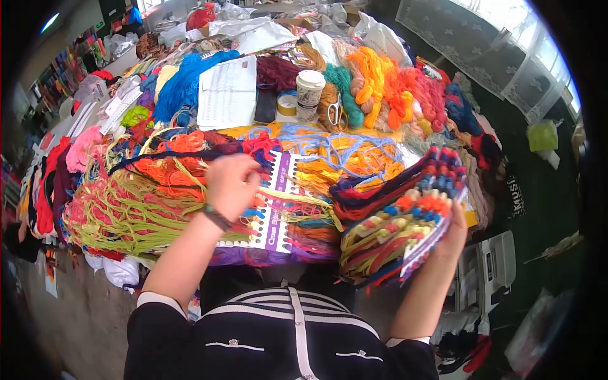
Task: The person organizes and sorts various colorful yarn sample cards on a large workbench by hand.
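My right hand (452,233) grips a stack of thread cards (421,212) by its right edge. Looped embroidery floss in navy, red, orange, cream and olive hangs from the stack to the left. Above the table, my left hand (232,183) is curled with its fingertips pinched; what sits between them, if anything, is hidden. Just right of that hand lies a white and purple thread card (277,202) with holes along both edges and floss through many of them. Dark navy strands (164,154) run close behind my left hand. Lime-green floss (126,215) spreads to the left.
Behind the work lie a printed sheet (227,92), a dark phone (265,106), a tape roll (287,104), a lidded paper cup (310,95) and scissors (335,114). Blue skeins (190,82) and orange skeins (373,76) are heaped around. A white plastic container (494,272) stands at right.
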`<state>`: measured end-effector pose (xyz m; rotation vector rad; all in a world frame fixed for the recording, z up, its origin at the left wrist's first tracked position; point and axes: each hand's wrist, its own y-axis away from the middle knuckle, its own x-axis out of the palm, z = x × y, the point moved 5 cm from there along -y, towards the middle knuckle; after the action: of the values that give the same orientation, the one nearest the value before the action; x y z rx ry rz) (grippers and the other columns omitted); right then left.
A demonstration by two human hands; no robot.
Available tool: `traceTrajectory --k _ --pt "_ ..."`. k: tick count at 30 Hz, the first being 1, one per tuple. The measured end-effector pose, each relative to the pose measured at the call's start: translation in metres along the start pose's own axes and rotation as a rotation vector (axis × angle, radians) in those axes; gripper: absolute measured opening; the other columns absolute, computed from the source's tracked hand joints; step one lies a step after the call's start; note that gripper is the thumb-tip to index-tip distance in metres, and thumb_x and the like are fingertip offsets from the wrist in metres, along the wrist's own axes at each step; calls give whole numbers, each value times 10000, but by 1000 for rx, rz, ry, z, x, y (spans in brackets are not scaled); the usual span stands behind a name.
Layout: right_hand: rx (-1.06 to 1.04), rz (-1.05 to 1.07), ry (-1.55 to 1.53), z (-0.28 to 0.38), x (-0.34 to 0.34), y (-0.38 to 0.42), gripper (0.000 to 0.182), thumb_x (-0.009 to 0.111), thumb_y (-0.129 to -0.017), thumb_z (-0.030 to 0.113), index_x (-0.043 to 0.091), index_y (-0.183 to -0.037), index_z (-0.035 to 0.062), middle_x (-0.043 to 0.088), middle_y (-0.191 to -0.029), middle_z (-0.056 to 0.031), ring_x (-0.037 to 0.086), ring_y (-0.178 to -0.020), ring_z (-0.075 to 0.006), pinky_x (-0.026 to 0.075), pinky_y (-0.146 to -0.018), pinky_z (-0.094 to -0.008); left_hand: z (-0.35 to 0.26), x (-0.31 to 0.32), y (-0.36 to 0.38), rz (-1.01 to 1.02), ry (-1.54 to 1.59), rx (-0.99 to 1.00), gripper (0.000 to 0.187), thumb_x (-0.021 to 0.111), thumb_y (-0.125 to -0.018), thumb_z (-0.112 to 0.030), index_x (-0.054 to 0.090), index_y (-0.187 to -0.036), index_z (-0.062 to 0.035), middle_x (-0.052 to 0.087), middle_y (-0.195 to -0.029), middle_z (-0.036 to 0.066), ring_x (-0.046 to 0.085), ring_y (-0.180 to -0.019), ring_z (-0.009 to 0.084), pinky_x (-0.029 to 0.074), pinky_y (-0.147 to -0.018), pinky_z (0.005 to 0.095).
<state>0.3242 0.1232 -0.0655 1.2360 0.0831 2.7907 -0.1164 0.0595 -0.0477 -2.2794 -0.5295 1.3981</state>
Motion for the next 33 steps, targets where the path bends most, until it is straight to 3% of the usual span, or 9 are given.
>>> traceTrajectory --k 4,8,13,18,23,26,27,28,33 --pt "-262 -14 -27 116 4 6 381 501 -902 227 517 -1201 -9 570 -1199 -178 551 -1114 -308 400 -1001 -483 -11 36 25 322 -143 127 343 671 -735 -326 670 -1008 -118 538 -1248 117 447 -1205 275 247 -1040 568" --pt "-601 -330 74 273 -53 -3 426 451 -924 193 450 -1311 16 474 -1342 -148 443 -1241 -330 304 -1074 -497 12 29 18 215 141 -17 272 595 -837 -194 617 -1039 -14 583 -1149 180 555 -1032 326 444 -899 377" --pt "-457 -248 69 261 -23 -18 402 398 -946 184 451 -1310 21 496 -1316 -156 461 -1225 -326 318 -1068 -483 24 36 4 424 -45 -268 324 592 -832 -312 654 -947 -15 638 -917 170 605 -877 335 482 -773 428" --pt "-74 393 79 125 14 -71 322 488 -931 220 530 -1166 4 594 -1164 -147 566 -1086 -284 428 -978 -442 26 61 -7 446 -162 -242 358 671 -732 -412 682 -832 -69 660 -879 157 632 -835 314 503 -725 438" --pt "255 83 149 -41 82 -33 327 584 -858 217 558 -1124 29 640 -1024 -123 630 -913 -252 504 -845 -398 24 50 -2 228 190 -412 280 650 -767 -258 583 -797 12 624 -773 190 617 -763 339 491 -679 412" --pt "386 212 244 -112 111 -17 351 614 -824 138 556 -1146 11 648 -1039 -99 641 -899 -235 511 -826 -372 13 43 3 172 519 -501 228 647 -824 -189 559 -832 21 586 -739 82 560 -687 143 458 -619 299" --pt "375 202 290 -125 125 -6 351 621 -810 87 557 -1147 12 648 -1039 -97 646 -881 -224 513 -817 -359 8 47 8 150 708 -515 191 627 -840 -146 551 -881 24 584 -758 50 543 -705 103 448 -624 264" --pt "413 227 260 -143 128 -2 351 624 -803 59 560 -1145 15 651 -1028 -93 649 -865 -215 520 -799 -354 6 56 14 140 820 -509 286 644 -804 -207 553 -916 40 621 -791 157 616 -732 224 484 -664 340" --pt "645 188 336 -172 121 1 285 620 -818 117 596 -1060 -32 675 -938 -129 668 -762 -226 548 -723 -358 -5 69 24 24 1024 -494 197 614 -830 -128 512 -883 32 540 -725 55 505 -663 115 440 -611 285"
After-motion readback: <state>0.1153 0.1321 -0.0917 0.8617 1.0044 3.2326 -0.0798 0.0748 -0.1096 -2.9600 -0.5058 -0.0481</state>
